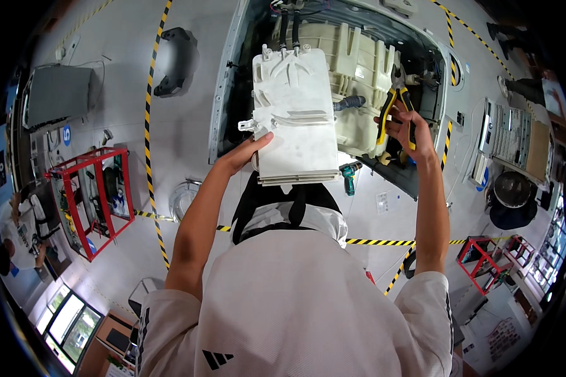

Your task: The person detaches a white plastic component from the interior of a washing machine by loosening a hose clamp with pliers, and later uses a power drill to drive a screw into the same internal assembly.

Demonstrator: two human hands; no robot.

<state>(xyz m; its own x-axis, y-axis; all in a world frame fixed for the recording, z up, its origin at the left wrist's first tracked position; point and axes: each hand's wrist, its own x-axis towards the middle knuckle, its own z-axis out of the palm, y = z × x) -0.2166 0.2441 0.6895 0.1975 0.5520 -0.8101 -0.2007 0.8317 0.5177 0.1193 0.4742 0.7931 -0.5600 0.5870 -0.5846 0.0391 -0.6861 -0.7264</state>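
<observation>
My left hand [245, 154] grips the lower left side of a white plastic rectangular housing [292, 113], which has black hoses [283, 31] attached at its top. My right hand [405, 129] is closed on yellow-and-black pliers [390, 113], their jaws up near small fittings on the right of a cream plastic tub [355, 69]. The tub sits inside an open metal appliance cabinet [223, 119]. A grey corrugated hose [349, 102] lies between the housing and the pliers.
A teal power drill [349, 179] lies below the cabinet. Red racks [88, 201] [475, 264] stand left and lower right, amid striped floor tape [148, 125]. A person [16, 232] is at far left, others [516, 210] at right. A dark curved object [173, 63] lies on the floor.
</observation>
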